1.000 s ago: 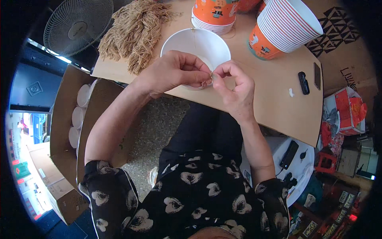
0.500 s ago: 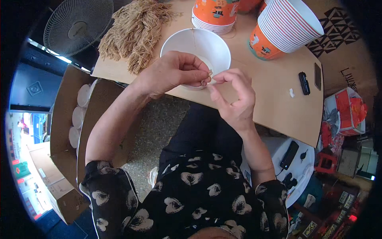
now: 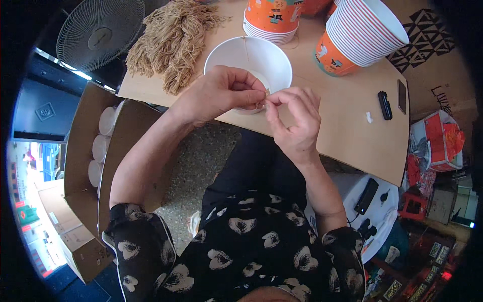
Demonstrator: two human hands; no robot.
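Note:
Over the near rim of a white-lined paper bucket [image 3: 276,59], my left hand [image 3: 224,93] pinches a small bit of tan string [image 3: 267,92] between thumb and fingertips. My right hand [image 3: 298,118] meets it there, thumb and forefinger closed in a pinch at the same string. Most of the string is hidden behind the fingers. A thin strand runs down the bucket's inner far wall. To the far left on the table lies a big heap of tan strings [image 3: 173,43].
Stacked orange paper buckets [image 3: 271,17] stand behind, with a tilted stack [image 3: 359,40] to the right. A black case [image 3: 385,105], a phone [image 3: 402,96] and a white scrap [image 3: 369,118] lie on the table [image 3: 347,136]. At left are a fan [image 3: 100,38] and a carton [image 3: 83,201] of round pale lids.
My right thumb and forefinger have drawn together and come in closer to the left fingertips. The left hand has barely moved, still pinching the string.

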